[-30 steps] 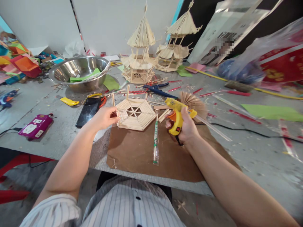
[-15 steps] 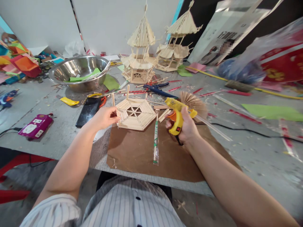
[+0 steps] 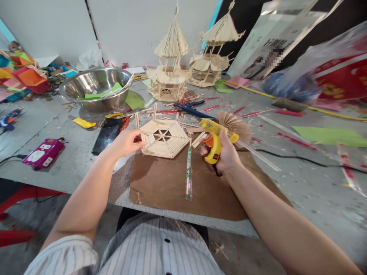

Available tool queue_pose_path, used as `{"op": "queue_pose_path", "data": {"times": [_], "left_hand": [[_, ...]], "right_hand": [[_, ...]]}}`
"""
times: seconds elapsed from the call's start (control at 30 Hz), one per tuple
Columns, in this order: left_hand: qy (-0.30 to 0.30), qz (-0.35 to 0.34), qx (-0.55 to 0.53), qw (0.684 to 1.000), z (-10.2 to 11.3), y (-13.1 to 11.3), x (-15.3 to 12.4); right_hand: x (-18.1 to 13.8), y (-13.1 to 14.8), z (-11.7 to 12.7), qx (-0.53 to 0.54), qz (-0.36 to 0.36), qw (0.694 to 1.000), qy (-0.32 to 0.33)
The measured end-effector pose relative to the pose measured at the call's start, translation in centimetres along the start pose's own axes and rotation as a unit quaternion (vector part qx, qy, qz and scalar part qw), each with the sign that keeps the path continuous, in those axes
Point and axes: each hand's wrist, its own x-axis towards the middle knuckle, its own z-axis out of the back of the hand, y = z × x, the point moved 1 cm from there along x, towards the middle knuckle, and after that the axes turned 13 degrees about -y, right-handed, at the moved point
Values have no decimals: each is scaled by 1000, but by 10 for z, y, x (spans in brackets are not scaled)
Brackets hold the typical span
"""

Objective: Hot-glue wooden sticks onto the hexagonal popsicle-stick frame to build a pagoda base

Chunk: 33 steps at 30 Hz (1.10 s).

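Observation:
My left hand (image 3: 127, 143) pinches a short wooden stick (image 3: 143, 142) upright at the left corner of a hexagonal frame (image 3: 169, 147). The frame is built of pale wooden sticks with a spoked opening in its middle. Two other short posts (image 3: 155, 112) stand up from its far left side. My right hand (image 3: 226, 152) is wrapped round a yellow hot glue gun (image 3: 217, 147), its nozzle pointing left, with a clear glue stick (image 3: 259, 156) coming out of the back. Between my hands a pair of wrapped chopsticks (image 3: 188, 172) lies on a brown sheet (image 3: 166, 185).
Two stick pagodas (image 3: 171, 49) stand at the back, beside a steel bowl (image 3: 71, 89). Blue-handled pliers (image 3: 192, 109), a black phone (image 3: 106, 134) and a purple power socket (image 3: 43, 152) lie around the work. The glue gun's black cord (image 3: 295, 157) runs right.

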Motion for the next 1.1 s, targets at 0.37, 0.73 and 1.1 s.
{"op": "queue_pose_path", "data": {"times": [0.37, 0.73, 1.1], "left_hand": [[-5, -3, 19, 1000, 1, -2, 0], [-21, -3, 26, 999, 1, -8, -1], [-17, -14, 47, 999, 2, -11, -1]], "right_hand": [[-1, 0, 0, 2, -3, 1000, -9], [-1, 0, 0, 4, -5, 1000, -12], [-1, 0, 0, 5, -4, 1000, -6]]}}
